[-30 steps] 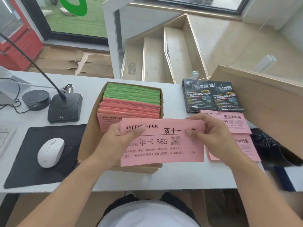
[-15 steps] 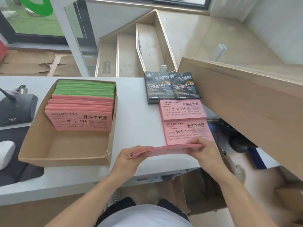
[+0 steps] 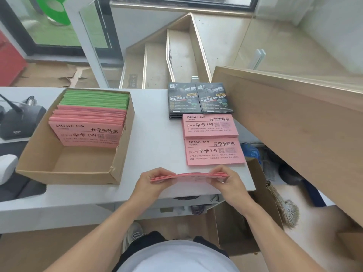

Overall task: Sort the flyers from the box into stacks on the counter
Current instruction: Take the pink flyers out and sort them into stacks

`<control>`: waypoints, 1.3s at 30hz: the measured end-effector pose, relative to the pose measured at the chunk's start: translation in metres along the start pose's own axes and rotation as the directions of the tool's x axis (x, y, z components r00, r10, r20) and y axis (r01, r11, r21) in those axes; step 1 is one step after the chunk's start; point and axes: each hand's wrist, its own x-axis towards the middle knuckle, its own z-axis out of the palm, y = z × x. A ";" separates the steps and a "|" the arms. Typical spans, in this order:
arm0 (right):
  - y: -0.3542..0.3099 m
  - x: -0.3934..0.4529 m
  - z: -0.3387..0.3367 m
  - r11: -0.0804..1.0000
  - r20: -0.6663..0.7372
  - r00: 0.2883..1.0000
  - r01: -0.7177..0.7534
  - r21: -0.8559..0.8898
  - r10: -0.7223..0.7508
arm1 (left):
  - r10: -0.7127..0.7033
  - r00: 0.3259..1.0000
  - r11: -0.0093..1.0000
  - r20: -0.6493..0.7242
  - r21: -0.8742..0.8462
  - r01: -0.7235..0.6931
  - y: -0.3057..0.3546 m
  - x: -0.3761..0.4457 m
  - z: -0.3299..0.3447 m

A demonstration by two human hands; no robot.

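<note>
We hold a thin bundle of pink flyers [image 3: 188,176] nearly edge-on over the near edge of the white tabletop [image 3: 157,138], at about six o'clock in view. Our left hand [image 3: 152,180] pinches its left end with curled fingers, and our right hand [image 3: 225,178] pinches its right end the same way. The cardboard box [image 3: 70,167] sits at about nine o'clock, with pink flyers leaning in front of green flyers [image 3: 96,99] at its far end. At one o'clock lie two pink stacks [image 3: 213,140], one just behind the other, touching or nearly so, and beyond them two dark flyer stacks [image 3: 198,99] side by side. A microphone base [image 3: 17,122] stands left of the box.
</note>
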 end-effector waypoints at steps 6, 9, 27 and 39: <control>0.003 0.000 -0.015 0.999 0.020 0.999 0.026 0.021 -0.027 | 0.023 0.999 1.000 -0.027 0.000 -0.023 0.003 -0.002 0.011; 0.012 0.001 -0.019 1.000 0.009 1.000 0.011 -0.015 -0.011 | -0.018 0.999 1.000 -0.041 0.017 0.019 -0.002 -0.003 0.019; 0.022 0.033 -0.032 0.990 -0.168 0.979 -0.100 0.101 0.116 | -0.158 0.980 0.985 -0.124 0.051 0.166 0.003 0.058 0.029; -0.002 0.089 -0.061 0.964 -0.388 0.916 -0.187 -0.187 0.102 | -0.091 0.977 0.970 -0.191 0.205 0.131 0.011 0.131 0.059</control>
